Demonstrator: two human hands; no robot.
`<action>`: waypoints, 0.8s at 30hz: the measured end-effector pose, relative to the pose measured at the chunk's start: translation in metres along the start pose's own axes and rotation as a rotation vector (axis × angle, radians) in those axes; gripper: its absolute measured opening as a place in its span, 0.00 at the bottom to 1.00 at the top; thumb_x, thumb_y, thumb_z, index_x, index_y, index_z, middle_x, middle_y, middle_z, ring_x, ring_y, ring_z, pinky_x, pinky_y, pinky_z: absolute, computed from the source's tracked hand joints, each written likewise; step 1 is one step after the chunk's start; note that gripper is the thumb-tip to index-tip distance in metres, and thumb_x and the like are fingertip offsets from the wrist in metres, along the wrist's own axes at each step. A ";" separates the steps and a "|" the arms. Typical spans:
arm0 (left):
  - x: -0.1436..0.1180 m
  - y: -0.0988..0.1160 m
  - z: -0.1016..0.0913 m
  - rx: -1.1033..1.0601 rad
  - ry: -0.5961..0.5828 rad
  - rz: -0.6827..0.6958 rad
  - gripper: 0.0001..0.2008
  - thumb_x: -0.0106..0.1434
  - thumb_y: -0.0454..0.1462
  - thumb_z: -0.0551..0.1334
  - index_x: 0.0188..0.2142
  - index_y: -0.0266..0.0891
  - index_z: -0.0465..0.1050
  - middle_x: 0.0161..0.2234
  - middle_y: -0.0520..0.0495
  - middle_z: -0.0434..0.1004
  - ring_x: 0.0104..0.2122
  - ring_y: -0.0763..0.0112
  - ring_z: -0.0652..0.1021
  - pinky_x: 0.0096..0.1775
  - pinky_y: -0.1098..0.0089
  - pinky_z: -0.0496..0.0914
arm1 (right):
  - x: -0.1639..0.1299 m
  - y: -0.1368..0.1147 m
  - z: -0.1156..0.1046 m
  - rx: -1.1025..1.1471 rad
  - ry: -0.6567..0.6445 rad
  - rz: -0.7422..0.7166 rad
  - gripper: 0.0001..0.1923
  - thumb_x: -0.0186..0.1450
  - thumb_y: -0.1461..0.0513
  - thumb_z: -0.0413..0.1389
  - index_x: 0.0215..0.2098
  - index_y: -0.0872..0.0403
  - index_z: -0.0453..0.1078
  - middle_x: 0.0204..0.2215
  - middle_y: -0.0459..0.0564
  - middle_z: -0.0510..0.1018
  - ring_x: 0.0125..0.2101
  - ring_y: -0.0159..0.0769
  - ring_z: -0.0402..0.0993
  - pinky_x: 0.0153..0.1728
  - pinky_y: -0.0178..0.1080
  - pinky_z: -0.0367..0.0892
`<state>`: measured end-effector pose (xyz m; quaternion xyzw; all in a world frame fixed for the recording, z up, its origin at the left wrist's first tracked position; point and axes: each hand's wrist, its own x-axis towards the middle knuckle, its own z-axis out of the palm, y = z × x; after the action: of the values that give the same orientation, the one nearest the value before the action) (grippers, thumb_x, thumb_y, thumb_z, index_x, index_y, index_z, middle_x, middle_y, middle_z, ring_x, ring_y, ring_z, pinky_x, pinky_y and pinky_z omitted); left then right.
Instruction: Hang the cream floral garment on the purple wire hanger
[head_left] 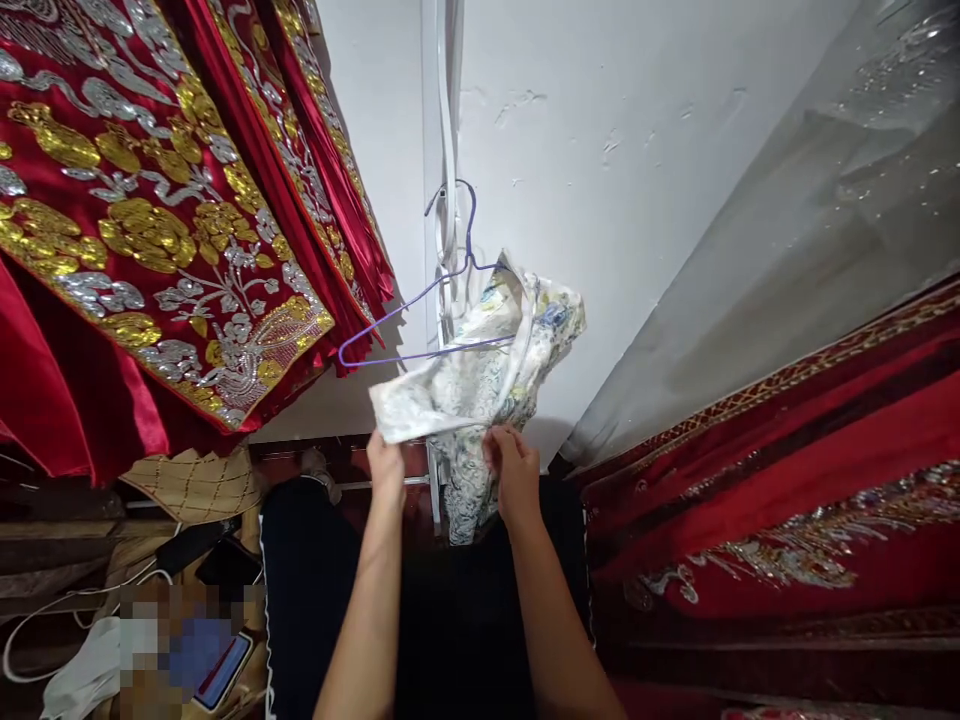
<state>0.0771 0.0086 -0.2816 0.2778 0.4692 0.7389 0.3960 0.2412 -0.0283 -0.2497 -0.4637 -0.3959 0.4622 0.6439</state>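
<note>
Head view | left hand pinches the lower edge of the floral garment | right hand pinches its hem just beside | garment rises above both grips, half-draped on purple hanger, long axis up-right | hands equally near

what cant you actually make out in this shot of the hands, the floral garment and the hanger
Head view only:
- Right end of the purple hanger: covered by the floral garment.
- What the hanger's hook hangs on: lost among white straps.
- Fingertips of left hand and right hand: tucked into the cloth.
- Items at lower left: blurred out.
- Red embroidered garments: cut off by the frame edges.
</note>
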 end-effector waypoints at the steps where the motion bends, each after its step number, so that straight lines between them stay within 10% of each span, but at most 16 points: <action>1: -0.013 -0.007 0.004 -0.006 0.007 -0.030 0.17 0.52 0.44 0.72 0.36 0.35 0.75 0.32 0.45 0.80 0.35 0.65 0.78 0.40 0.66 0.71 | 0.000 -0.001 -0.006 -0.014 0.007 0.000 0.15 0.65 0.53 0.54 0.24 0.51 0.66 0.18 0.43 0.63 0.19 0.32 0.55 0.22 0.37 0.51; 9: -0.045 0.050 0.032 0.042 -0.268 0.131 0.16 0.66 0.51 0.61 0.38 0.41 0.71 0.37 0.48 0.77 0.34 0.69 0.77 0.36 0.71 0.71 | -0.003 -0.023 -0.023 -0.307 -0.122 -0.086 0.16 0.61 0.49 0.63 0.28 0.52 0.72 0.28 0.48 0.74 0.30 0.36 0.69 0.33 0.38 0.67; 13: -0.062 0.093 0.047 0.296 -0.579 0.402 0.11 0.71 0.45 0.58 0.40 0.42 0.73 0.43 0.44 0.78 0.47 0.62 0.78 0.50 0.65 0.71 | -0.012 -0.046 0.001 -0.034 -0.485 0.044 0.28 0.69 0.39 0.46 0.41 0.49 0.75 0.39 0.53 0.79 0.43 0.43 0.76 0.43 0.43 0.72; 18: -0.036 0.110 0.033 0.457 -0.786 0.410 0.17 0.71 0.45 0.58 0.56 0.46 0.70 0.53 0.42 0.76 0.57 0.58 0.74 0.59 0.59 0.67 | 0.002 -0.075 0.007 -0.157 -0.822 0.100 0.16 0.57 0.55 0.67 0.42 0.52 0.76 0.36 0.49 0.81 0.37 0.42 0.77 0.40 0.42 0.72; 24: 0.012 0.106 -0.013 0.623 -1.131 0.156 0.14 0.61 0.47 0.67 0.25 0.41 0.76 0.24 0.48 0.76 0.25 0.62 0.76 0.29 0.67 0.71 | 0.076 -0.111 0.006 -0.393 -0.362 -0.368 0.14 0.55 0.66 0.60 0.40 0.55 0.78 0.40 0.51 0.82 0.43 0.44 0.78 0.45 0.41 0.72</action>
<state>0.0258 -0.0133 -0.1895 0.7590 0.3591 0.3344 0.4279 0.2806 0.0301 -0.1347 -0.4098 -0.6629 0.3279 0.5339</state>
